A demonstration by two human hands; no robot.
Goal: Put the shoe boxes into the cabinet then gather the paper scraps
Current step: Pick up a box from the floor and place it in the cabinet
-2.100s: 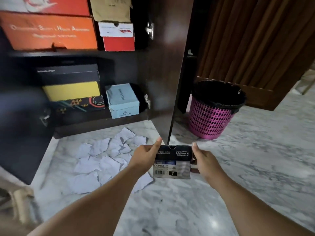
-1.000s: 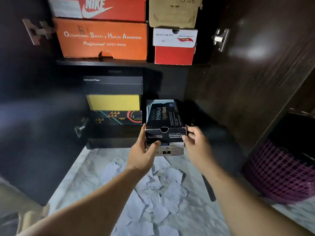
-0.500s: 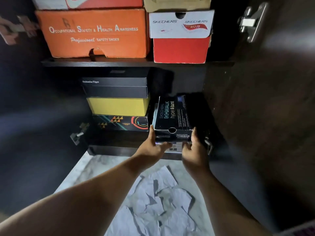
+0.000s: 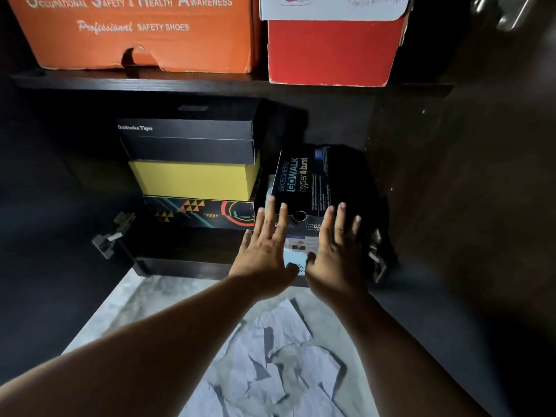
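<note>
Both hands — left hand point(image 4: 264, 245) and right hand point(image 4: 337, 245) — press flat-fingered on the black shoe box point(image 4: 307, 182), gripping nothing; an uneven shove could skew it against the yellow box point(image 4: 192, 180) beside it.

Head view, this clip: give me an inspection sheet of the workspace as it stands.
Surface: grey marble floor in front of the dark wooden cabinet.
Job's things: black Skechers GOwalk shoe box sits on a pale blue box on the lower shelf; white paper scraps lie ungathered on the floor.
Clutter: black, yellow and patterned boxes stacked to the left; orange safety-shoe box and red box with a white lid on the upper shelf.
Hands: left hand and right hand, fingers straight, flat against the black box's front end.
Cables: nothing seen.
Surroundings: metal door hinges at the cabinet sides.
</note>
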